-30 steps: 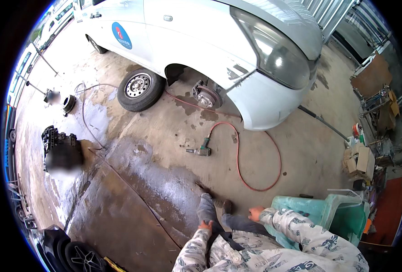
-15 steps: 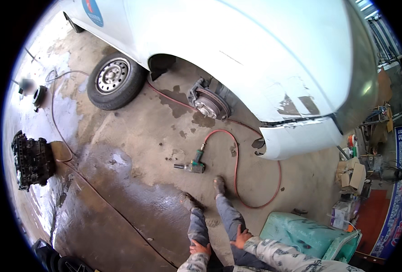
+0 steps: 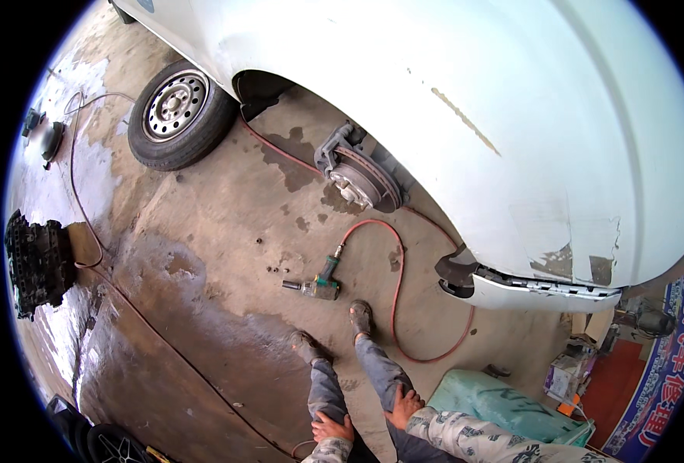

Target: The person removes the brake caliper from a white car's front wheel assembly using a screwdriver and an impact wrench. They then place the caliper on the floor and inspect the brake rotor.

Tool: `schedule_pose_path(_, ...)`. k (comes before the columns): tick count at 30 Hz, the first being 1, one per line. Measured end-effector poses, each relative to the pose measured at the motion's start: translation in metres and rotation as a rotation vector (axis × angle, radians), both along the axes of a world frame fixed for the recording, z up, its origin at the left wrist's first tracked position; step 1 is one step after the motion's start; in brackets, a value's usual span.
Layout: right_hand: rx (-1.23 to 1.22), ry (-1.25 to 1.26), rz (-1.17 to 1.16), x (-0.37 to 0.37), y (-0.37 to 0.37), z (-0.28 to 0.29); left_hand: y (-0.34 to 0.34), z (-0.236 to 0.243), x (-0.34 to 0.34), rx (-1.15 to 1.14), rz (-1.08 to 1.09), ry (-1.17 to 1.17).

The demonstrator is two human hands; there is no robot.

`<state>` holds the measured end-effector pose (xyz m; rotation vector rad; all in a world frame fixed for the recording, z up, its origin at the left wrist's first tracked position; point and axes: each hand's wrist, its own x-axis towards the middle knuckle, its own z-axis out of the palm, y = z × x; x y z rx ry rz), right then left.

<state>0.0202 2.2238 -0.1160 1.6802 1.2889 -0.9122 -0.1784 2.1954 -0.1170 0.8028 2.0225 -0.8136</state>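
My left hand (image 3: pixel 331 428) rests on my left thigh and my right hand (image 3: pixel 404 407) on my right thigh, both with fingers apart over the grey trousers. In front of my boots an air impact wrench (image 3: pixel 319 288) lies on the concrete, joined to a red hose (image 3: pixel 396 255), with small dark nuts (image 3: pixel 277 269) beside it. The white vehicle's fender (image 3: pixel 527 147) arches over an exposed brake disc and caliper (image 3: pixel 365 177), with no wheel on it. The removed wheel (image 3: pixel 153 127) lies at upper left.
A black engine part (image 3: pixel 37 262) stands at far left, dark wheels (image 3: pixel 114 446) at lower left. A translucent green plastic container (image 3: pixel 485 401) lies right of my legs, near boxes (image 3: pixel 562 370), a red board (image 3: pixel 616 386) and a banner (image 3: pixel 666 370). Hoses cross the wet floor (image 3: pixel 188 347).
My view has moved forward and tilted down toward the fender and disc, which now appear bigger. My hands have come onto my thighs, and the vehicle's headlamp has left the view.
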Motion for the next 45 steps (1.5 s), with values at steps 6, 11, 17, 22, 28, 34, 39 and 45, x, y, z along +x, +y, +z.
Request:
schedule_pose_path(6,0.086,-0.002,0.013,0.004,0.036,0.002,0.034,0.003,0.002,0.03,0.048,-0.013)
schedule_pose_path(11,0.074,-0.02,0.047,0.001,0.044,0.004,0.037,0.006,0.003,0.035,0.048,0.013)
schedule_pose_path(17,0.06,-0.005,0.041,0.006,0.039,-0.007,0.025,-0.009,0.01,0.053,0.047,0.041)
schedule_pose_path(22,0.064,-0.004,0.048,0.004,0.04,-0.003,0.029,-0.003,0.009,0.023,0.07,0.021)
schedule_pose_path(28,0.052,0.002,0.027,0.007,0.033,-0.005,0.024,-0.008,0.01,-0.009,0.055,0.018)
schedule_pose_path(34,0.06,0.018,0.035,0.007,0.027,-0.007,0.014,-0.011,0.011,0.014,0.041,0.027)
schedule_pose_path(39,0.049,0.005,0.02,0.006,0.025,-0.005,0.017,-0.007,0.01,0.007,0.045,0.026)
schedule_pose_path(45,-0.049,0.031,-0.003,0.006,0.031,-0.002,0.016,-0.007,0.009,0.023,0.06,0.016)
